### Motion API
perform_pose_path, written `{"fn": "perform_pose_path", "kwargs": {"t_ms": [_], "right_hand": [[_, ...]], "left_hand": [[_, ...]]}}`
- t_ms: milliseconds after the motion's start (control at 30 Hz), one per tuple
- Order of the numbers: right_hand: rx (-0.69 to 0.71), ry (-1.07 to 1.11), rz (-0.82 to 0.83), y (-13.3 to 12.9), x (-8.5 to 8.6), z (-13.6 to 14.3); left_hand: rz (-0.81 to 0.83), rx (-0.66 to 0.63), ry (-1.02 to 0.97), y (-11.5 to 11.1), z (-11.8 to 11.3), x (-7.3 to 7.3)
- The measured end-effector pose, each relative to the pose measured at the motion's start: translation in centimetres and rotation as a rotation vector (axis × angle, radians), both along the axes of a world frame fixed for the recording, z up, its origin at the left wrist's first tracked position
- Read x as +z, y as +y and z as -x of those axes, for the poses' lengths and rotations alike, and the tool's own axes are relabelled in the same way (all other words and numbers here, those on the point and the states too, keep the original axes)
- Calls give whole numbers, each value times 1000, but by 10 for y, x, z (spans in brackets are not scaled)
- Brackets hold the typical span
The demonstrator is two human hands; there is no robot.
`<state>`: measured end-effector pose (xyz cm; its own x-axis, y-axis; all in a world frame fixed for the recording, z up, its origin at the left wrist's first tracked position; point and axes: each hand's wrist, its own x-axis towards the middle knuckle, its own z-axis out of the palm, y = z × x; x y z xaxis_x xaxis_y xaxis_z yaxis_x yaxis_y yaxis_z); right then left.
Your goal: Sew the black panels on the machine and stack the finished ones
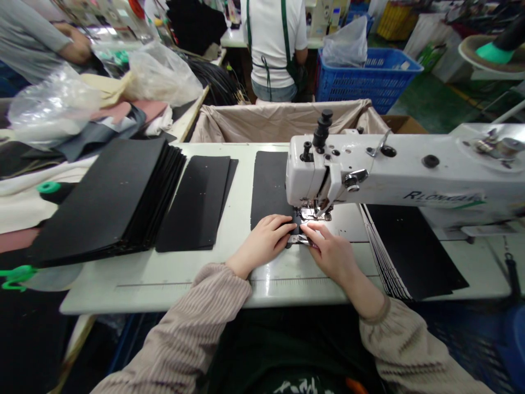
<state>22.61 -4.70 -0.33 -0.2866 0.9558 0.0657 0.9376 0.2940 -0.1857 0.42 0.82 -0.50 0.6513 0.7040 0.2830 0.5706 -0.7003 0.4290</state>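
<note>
A black panel (270, 186) lies flat on the sewing table, its right side beneath the head of the white sewing machine (311, 169). My left hand (268, 235) rests with its fingers laid out over the panel's near right corner. Just right of the presser foot (315, 212) and close in front of it is my right hand (332, 249), fingers bent. Small metal thread snips (298, 239) stick out leftward from under my right fingers, which appear closed around them; their handle is mostly hidden.
To the left stand a tall stack of black panels (110, 191) and a smaller pile (194, 202). More panels (414, 251) lie right of the needle plate. A cloth-lined bin (283, 123) sits behind the table edge. Beyond are a blue crate (365, 82) and two people.
</note>
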Motion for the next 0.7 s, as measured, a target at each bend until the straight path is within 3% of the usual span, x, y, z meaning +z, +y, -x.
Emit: {"fn": "perform_pose_path", "kwargs": {"t_ms": [700], "right_hand": [[1, 72, -15, 1, -3, -2]], "left_hand": [[13, 85, 21, 14, -6, -10]]}}
